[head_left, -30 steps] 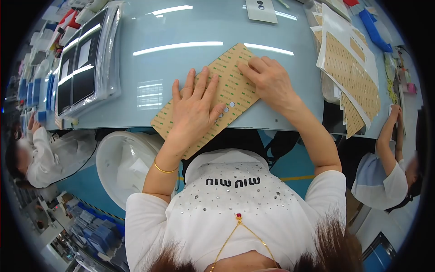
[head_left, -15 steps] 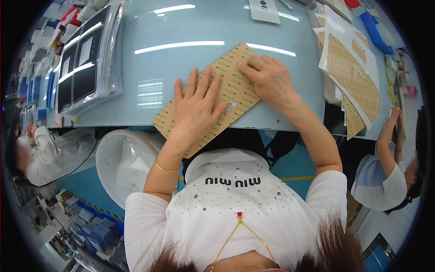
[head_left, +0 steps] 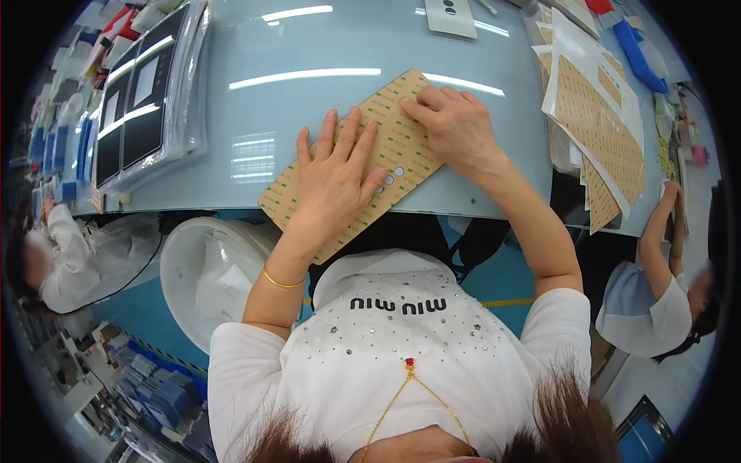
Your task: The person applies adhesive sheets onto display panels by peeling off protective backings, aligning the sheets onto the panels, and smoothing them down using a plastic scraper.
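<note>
A tan backing sheet (head_left: 390,127) printed with small green marks lies slanted on the table, its lower end overhanging the front edge. Several small round holes (head_left: 388,180) show near its right side, partly covered by my left thumb. My left hand (head_left: 332,177) lies flat on the sheet with its fingers spread, holding it down. At the sheet's upper right, my right hand (head_left: 455,127) is curled, thumb and fingertips drawn together against the surface by the edge. Whatever is between those fingertips is hidden.
Black panels in clear plastic (head_left: 139,100) are stacked at the left. More tan and white sheets (head_left: 598,116) lie at the right, beside a blue tray (head_left: 641,58). A white card (head_left: 451,17) lies at the back. Below the table edge stands a white bin (head_left: 185,266). People sit on both sides.
My right hand has shifted slightly left and down over the sheet, its fingers still curled. My left hand stays flat in nearly the same place, and the sheet has hardly moved.
</note>
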Demonstrator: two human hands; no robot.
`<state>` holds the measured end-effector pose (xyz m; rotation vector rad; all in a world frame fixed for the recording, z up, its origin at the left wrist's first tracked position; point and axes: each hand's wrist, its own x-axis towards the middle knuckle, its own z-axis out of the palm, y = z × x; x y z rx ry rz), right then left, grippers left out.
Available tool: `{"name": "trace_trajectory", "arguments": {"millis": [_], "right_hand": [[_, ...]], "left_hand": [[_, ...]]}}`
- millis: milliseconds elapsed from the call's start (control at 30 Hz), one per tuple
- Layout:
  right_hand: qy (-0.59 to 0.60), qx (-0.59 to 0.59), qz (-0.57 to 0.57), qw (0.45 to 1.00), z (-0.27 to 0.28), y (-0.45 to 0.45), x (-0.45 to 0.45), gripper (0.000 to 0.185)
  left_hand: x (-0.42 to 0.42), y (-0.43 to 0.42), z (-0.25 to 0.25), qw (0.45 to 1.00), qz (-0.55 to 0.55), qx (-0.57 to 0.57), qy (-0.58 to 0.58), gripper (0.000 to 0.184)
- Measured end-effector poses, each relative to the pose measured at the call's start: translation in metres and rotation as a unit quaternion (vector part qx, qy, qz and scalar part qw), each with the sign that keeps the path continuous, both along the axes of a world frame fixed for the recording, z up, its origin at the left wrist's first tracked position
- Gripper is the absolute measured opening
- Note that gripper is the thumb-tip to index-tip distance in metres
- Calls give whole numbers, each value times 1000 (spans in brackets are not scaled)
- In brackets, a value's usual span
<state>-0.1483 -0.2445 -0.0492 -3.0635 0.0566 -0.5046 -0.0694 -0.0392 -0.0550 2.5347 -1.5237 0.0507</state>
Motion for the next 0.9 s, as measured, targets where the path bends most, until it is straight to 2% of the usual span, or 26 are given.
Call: {"name": "trace_trajectory", "arguments": {"millis": [100,333,433,900], "right_hand": [[-5,-10,-2,1000,-2,-1,-4,30],[-19,-6,-3,1000,-3,0,-2,29],[-12,-3,-3,1000,-2,1,-1,29],[-1,-2,-15,1000,0,2,3,29]], "left_hand": [[1,0,-5,999,-11,-46,-6,60],[1,0,-5,999,-11,-47,-14,60],[1,1,-2,1000,-6,-6,-8,61],[0,1,-5,999,-10,-43,-19,59]]}}
